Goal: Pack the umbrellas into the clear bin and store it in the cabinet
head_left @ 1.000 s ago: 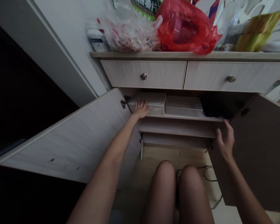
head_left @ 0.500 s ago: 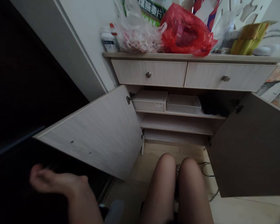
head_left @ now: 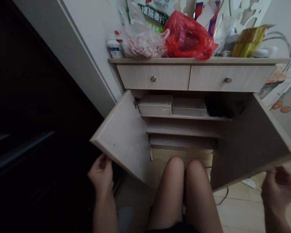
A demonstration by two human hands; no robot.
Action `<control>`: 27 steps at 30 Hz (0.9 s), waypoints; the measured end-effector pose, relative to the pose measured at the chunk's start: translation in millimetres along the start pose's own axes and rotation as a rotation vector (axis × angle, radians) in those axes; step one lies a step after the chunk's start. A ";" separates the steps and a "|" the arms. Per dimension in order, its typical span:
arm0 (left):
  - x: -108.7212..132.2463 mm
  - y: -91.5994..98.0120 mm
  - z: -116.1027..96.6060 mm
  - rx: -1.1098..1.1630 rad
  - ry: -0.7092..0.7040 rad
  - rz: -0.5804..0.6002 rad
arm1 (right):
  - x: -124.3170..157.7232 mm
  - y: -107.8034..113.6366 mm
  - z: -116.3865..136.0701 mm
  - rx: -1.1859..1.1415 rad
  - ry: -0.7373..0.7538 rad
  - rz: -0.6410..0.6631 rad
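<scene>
My left hand [head_left: 101,171] is at the lower outer edge of the left cabinet door [head_left: 126,139], its fingers curled behind the door. At the outer edge of the right door [head_left: 247,139] is my right hand [head_left: 280,186], blurred, with its fingers bent and partly behind the door. Whether either hand grips its door or only touches it is hard to tell. Both doors stand partly open. Between them, the top shelf holds a white drawer box [head_left: 155,105], a clear lidded box [head_left: 189,106] and a dark soft item [head_left: 219,108].
Above the doors are two drawers [head_left: 169,77] with round knobs. The cabinet top [head_left: 196,61] carries a white bottle [head_left: 114,47], a clear bag [head_left: 145,42], a red bag [head_left: 189,37] and a gold package [head_left: 248,42]. My knees are in front; a cable [head_left: 224,197] lies on the floor.
Both doors have swung inward, more nearly closed. My left hand has moved right and up to the left door's edge. My right hand has come into view at the right door.
</scene>
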State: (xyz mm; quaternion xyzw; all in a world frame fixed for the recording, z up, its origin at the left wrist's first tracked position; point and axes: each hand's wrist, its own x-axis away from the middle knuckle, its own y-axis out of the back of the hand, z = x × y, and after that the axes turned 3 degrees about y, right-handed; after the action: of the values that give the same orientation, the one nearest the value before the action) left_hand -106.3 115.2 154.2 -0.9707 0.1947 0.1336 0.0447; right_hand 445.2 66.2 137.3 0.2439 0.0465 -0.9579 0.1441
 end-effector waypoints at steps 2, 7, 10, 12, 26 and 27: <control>25.6 -15.3 -2.5 -0.005 -0.053 0.120 | 16.1 -20.0 5.0 -0.034 0.024 0.102; 80.8 -79.9 -15.9 0.045 -0.166 0.438 | 47.0 -85.4 28.6 -0.061 0.179 0.384; 106.8 -130.4 -24.4 0.030 -0.281 0.566 | 58.3 -131.3 46.9 -0.029 0.307 0.466; 121.4 -164.6 -30.5 -0.016 -0.362 0.585 | 64.5 -162.4 59.0 0.037 0.345 0.487; 140.2 -289.5 -43.2 -0.190 -0.368 0.695 | 68.1 -277.3 82.4 0.281 0.304 0.627; 139.7 -293.6 -44.2 -0.202 -0.364 0.704 | 68.1 -281.7 82.2 0.284 0.302 0.628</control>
State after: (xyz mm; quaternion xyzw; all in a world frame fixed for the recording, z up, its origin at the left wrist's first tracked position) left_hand 143.0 328.1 168.2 -0.8048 0.4897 0.3289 -0.0656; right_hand 266.6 304.6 181.9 0.4025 -0.1430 -0.8171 0.3872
